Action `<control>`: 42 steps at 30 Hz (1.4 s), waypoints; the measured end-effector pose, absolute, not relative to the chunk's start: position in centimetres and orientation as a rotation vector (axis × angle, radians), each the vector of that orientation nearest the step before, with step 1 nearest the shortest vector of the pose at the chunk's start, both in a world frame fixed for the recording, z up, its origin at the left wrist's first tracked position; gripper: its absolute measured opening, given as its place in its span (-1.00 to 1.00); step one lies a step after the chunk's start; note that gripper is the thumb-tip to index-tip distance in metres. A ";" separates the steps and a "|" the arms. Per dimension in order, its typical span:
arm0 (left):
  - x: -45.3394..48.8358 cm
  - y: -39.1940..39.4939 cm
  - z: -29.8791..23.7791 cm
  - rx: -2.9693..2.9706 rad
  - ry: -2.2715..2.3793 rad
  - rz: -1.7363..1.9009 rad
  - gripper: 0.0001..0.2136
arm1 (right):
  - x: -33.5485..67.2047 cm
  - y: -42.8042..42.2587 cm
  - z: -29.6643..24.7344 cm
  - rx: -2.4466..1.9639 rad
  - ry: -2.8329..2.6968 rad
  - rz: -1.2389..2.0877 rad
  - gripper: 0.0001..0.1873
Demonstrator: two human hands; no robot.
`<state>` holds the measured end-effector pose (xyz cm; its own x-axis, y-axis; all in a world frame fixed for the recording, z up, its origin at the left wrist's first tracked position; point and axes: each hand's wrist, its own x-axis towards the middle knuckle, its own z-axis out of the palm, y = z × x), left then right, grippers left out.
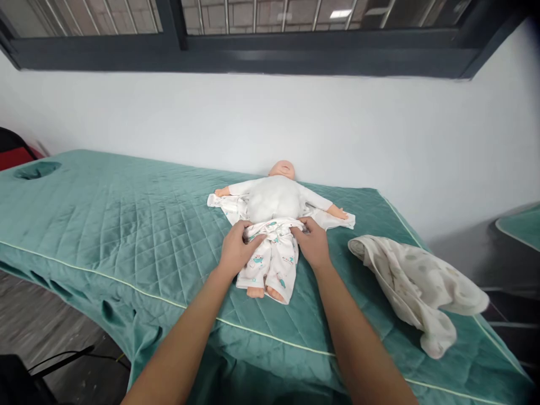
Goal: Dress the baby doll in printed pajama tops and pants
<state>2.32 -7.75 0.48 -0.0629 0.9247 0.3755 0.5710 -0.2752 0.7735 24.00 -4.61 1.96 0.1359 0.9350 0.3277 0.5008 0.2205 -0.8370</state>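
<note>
A baby doll [276,197] lies on its back with arms spread, its head toward the wall and its feet toward me. Patterned white pants [272,256] cover its legs, with the toes showing at the cuffs. My left hand [238,247] pinches the left side of the waistband between thumb and fingers. On the opposite side, my right hand [311,239] grips the waistband the same way. A white printed baby shirt [234,209] is spread flat beneath the doll, its sleeves stretching out under the doll's arms. The doll's white torso is bare above the waistband.
The green quilted bed cover [139,225] stretches far to the left, where it has a round hole [37,170]. A crumpled cream cloth [415,281] lies near the bed's right edge. Behind the bed stands a white wall [253,118] below a dark-framed window [312,53].
</note>
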 end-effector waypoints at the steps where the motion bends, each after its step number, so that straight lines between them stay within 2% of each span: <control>1: 2.4 -7.5 0.4 1.851 1.607 1.270 -0.68 | 23.8 -5.1 2.1 -1.420 -1.525 0.538 -0.79; 10: 2.3 -7.0 0.0 2.009 1.565 1.318 -0.84 | 22.4 -11.5 1.5 -1.341 -1.667 0.658 -0.80; 16: 2.3 -7.1 0.2 1.999 1.556 1.377 -0.81 | 22.7 -10.3 1.1 -1.338 -1.578 0.733 -0.72; 21: 2.0 -10.2 0.1 2.023 1.529 1.386 -0.71 | 23.1 -9.8 0.8 -1.349 -1.498 0.748 -0.77; 24: 1.3 -13.2 -0.8 1.996 1.438 1.320 -0.75 | 23.1 -9.7 0.8 -1.346 -1.477 0.768 -0.80; 25: 1.1 -14.0 -1.2 1.985 1.375 1.300 -0.73 | 23.1 -9.7 0.8 -1.345 -1.469 0.778 -0.80; 26: 0.9 -14.8 -1.5 1.988 1.305 1.271 -0.58 | 23.1 -9.7 0.9 -1.345 -1.458 0.791 -0.79; 28: 0.5 -15.6 -2.1 2.030 1.194 1.195 -0.16 | 23.1 -9.6 0.9 -1.346 -1.425 0.823 -0.78; 30: 0.3 -15.8 -2.4 2.085 1.172 1.118 0.07 | 23.1 -9.6 0.9 -1.332 -1.390 0.863 -0.78; 40: 0.6 -15.2 -1.9 2.192 1.281 1.095 -0.02 | 22.9 -13.8 1.3 -1.237 -1.388 1.070 -0.87; 42: 0.6 -15.3 -1.9 2.215 1.298 1.114 -0.05 | 22.5 -15.4 1.8 -1.260 -1.470 1.042 -0.83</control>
<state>0.56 -15.26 -1.87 0.2744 0.8468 0.4557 0.5790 -0.5239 0.6248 22.54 -15.43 1.78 -0.0665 0.9917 0.1099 0.2245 0.1222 -0.9668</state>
